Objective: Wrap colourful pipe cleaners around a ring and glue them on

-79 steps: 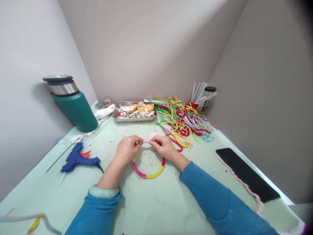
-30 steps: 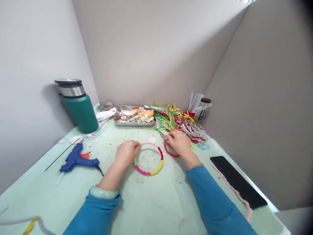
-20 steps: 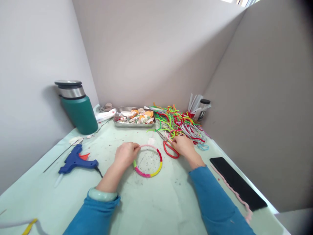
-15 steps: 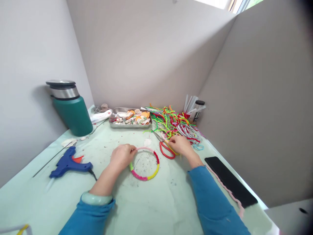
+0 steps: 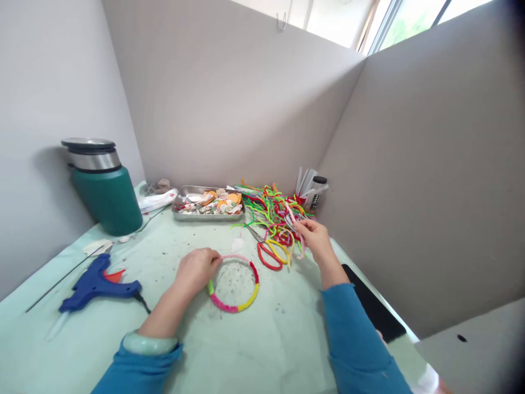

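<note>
A ring [image 5: 241, 302] wrapped in pink, yellow, red and green pipe cleaners lies flat on the pale green table cover. My left hand [image 5: 196, 268] is closed on the ring's upper left edge. Raised above the table, my right hand [image 5: 315, 238] pinches a light pink pipe cleaner [image 5: 298, 232] lifted out of the tangled pile of coloured pipe cleaners [image 5: 274, 210]. Red-handled scissors [image 5: 264, 251] lie between the ring and the pile.
A blue glue gun [image 5: 96, 284] lies at the left with its cord. A green flask [image 5: 104, 186] stands at the back left. A metal tray [image 5: 208, 201] holds shells and small pieces. A black phone [image 5: 375, 312] lies at the right edge. A cup of sticks [image 5: 311, 189] stands in the corner.
My right hand left the ring, reached to the pile by the scissors and lifted a pink pipe cleaner from it. My left hand stayed on the ring. The view tilted up and rightwards.
</note>
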